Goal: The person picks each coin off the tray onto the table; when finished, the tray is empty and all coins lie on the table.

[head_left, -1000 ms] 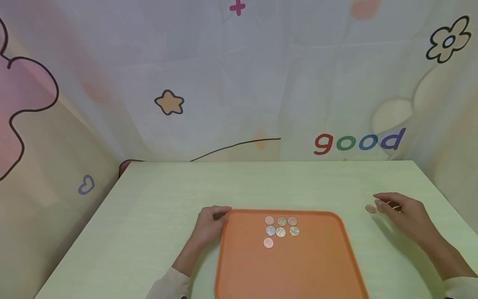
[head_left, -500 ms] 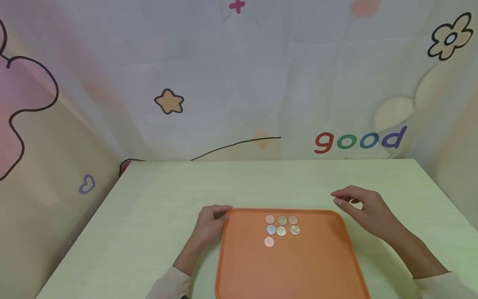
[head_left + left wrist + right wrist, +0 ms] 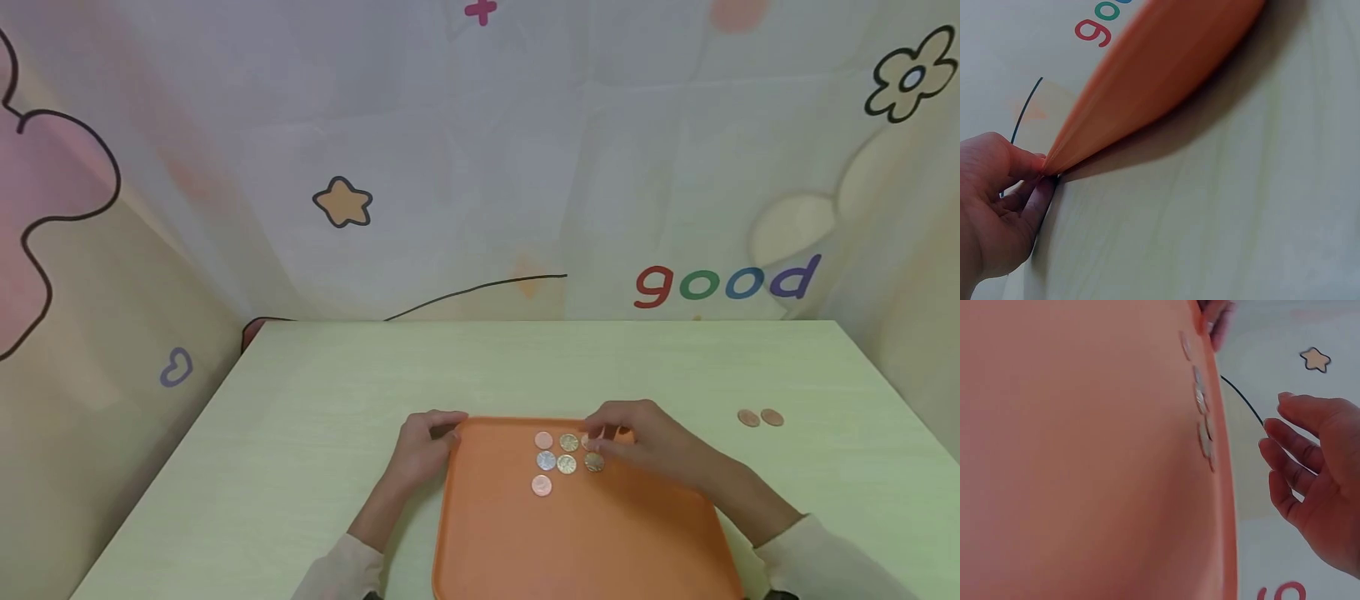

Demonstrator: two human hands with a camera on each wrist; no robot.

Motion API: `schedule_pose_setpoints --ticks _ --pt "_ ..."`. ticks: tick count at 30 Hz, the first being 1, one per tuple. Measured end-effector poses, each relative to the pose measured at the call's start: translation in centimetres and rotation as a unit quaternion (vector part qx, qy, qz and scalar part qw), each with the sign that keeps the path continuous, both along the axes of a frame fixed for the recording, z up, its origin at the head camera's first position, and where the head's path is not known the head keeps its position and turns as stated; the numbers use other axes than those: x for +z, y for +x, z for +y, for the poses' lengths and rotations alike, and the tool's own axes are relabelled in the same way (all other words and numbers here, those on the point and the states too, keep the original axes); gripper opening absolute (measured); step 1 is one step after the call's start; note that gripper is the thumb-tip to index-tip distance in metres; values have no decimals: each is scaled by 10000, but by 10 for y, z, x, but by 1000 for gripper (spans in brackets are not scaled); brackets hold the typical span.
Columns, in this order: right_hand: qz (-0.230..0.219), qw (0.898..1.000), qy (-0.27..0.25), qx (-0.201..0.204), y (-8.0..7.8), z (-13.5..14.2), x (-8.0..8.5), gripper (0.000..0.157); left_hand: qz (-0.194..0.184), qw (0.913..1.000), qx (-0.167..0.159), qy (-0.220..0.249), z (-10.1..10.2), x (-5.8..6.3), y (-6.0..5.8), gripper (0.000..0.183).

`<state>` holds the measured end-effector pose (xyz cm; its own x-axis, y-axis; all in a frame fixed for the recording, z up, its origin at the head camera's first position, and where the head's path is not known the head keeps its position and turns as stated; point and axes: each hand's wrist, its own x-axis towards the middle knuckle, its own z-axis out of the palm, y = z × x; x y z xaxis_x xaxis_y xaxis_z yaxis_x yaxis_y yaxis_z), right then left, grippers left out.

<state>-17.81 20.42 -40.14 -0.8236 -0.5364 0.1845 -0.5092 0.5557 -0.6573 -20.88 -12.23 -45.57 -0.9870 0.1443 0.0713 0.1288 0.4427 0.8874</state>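
My left hand (image 3: 426, 454) grips the back left corner of a shallow orange tray (image 3: 495, 542); the left wrist view shows thumb and fingers pinching its rim (image 3: 1079, 115). Several coins lie grouped near the tray's back edge, among them a pale pink coin (image 3: 542, 485), a silvery coin (image 3: 546, 460) and a brassy coin (image 3: 569, 442). My right hand (image 3: 652, 442) hovers over the right end of this group, its fingertips close together and partly covering one coin. The right wrist view shows bent fingers (image 3: 1297, 447); whether a coin sits between the tips cannot be made out.
Two coppery coins, a left one (image 3: 748, 417) and a right one (image 3: 772, 417), lie on the pale green table (image 3: 337, 375) right of the tray. A printed cloth backdrop (image 3: 450, 167) rises behind the table's far edge.
My right hand has swept left from the loose coins at the right to above the tray's coins, leaving two coins uncovered there. The left hand and tray have stayed put.
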Motion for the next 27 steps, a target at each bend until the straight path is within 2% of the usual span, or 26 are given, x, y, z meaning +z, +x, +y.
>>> schedule_pose_setpoints --ticks 5,10,17,20,27 --pt "-462 9980 -160 397 -1 -15 -8 18 -46 10000 -1 28 0 0 -1 29" --pt "-594 9967 41 557 -2 -27 -14 19 -103 9999 35 60 1 -1 -2 29" --pt "-143 9953 390 877 -5 -41 -21 12 -153 9998 136 84 0 -2 -2 29" --pt "46 9932 625 980 -5 -45 -20 14 -136 9998 140 92 1 -2 -2 29" --pt "410 9856 1124 1193 -8 -51 -24 5 -147 9998 95 96 1 -2 -1 29"
